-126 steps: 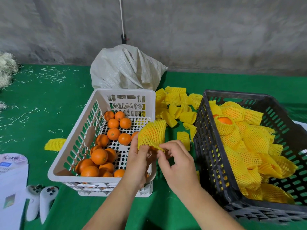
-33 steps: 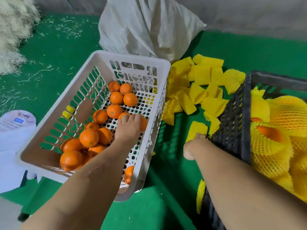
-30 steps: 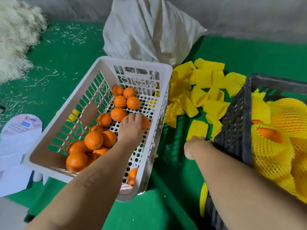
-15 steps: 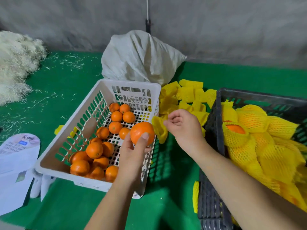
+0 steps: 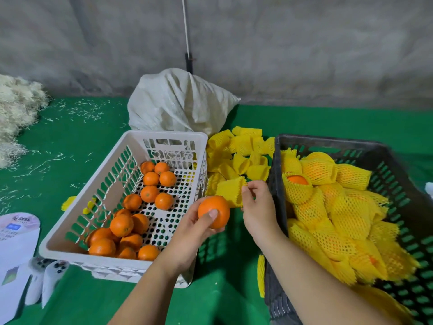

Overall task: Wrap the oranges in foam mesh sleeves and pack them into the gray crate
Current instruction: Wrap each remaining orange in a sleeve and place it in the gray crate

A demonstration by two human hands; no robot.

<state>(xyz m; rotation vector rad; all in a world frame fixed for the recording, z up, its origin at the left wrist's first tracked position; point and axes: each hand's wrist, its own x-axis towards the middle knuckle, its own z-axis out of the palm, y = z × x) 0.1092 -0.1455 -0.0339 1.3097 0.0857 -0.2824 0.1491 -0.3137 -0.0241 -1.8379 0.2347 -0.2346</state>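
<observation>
Two hands: left hand (image 5: pixel 187 233) grips orange (image 5: pixel 213 211), right hand (image 5: pixel 257 207) pinches sleeve (image 5: pixel 230 192)

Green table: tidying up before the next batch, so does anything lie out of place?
Yes. Pale straw bits are strewn over the green cloth by the straw heap, and one yellow foam sleeve lies alone left of the white basket, away from the pile.

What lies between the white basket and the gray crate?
In the head view, a pile of loose yellow foam sleeves lies on the green cloth between white basket and gray crate.
</observation>
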